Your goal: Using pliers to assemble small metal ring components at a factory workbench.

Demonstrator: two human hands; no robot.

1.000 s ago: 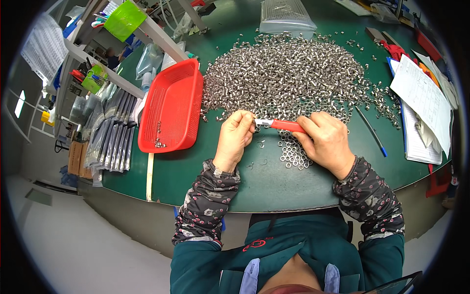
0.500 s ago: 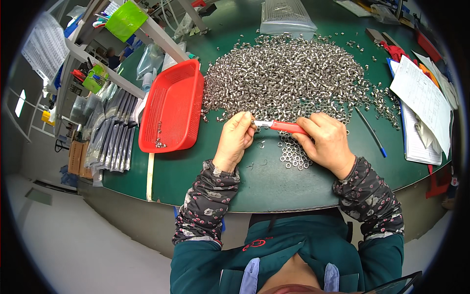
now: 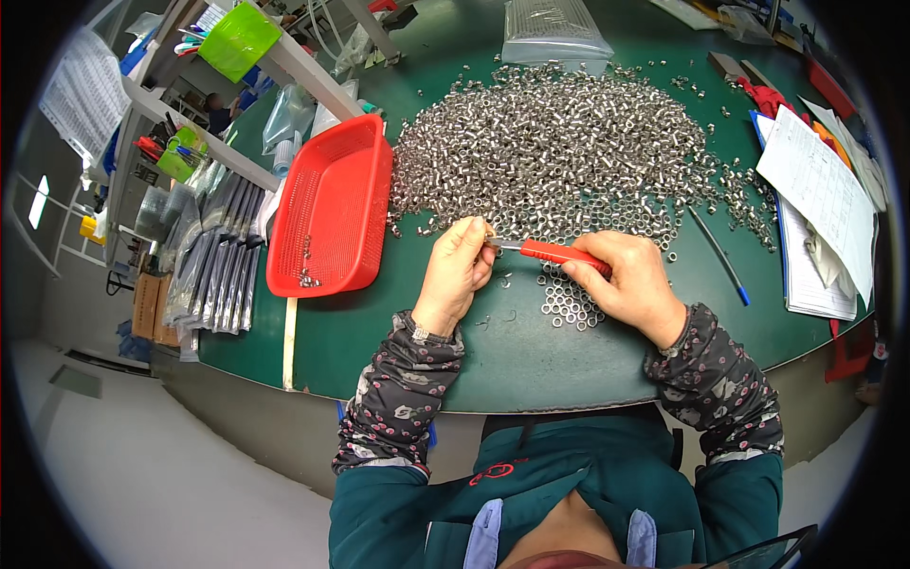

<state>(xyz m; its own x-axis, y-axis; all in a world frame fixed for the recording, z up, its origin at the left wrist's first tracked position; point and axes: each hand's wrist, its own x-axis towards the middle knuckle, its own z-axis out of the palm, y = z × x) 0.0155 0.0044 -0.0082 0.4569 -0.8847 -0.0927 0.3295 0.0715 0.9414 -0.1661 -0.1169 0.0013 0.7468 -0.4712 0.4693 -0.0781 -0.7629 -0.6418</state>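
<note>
One red-handled metal tool (image 3: 555, 252) gripped in right hand (image 3: 630, 284); left hand (image 3: 458, 270) fingers pinching one small metal ring at its tip; one red plastic basket (image 3: 332, 204) at nine o'clock on green desk (image 3: 531, 351); uncounted silver rings (image 3: 559, 142) heaped at twelve.

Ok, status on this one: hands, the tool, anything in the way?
Left hand pinching a small metal ring. Right hand gripping red-handled tool, tip at the ring. Loose ring pile just beyond the hands; red tray off left.

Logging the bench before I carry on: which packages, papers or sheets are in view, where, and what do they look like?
Clear plastic bag: far table edge, holds silvery parts.
White printed sheets: right side, stacked on a blue folder.
Hanging printed sheet: upper left, white.
Grey flat pouches: shelf left of the red tray.
</note>
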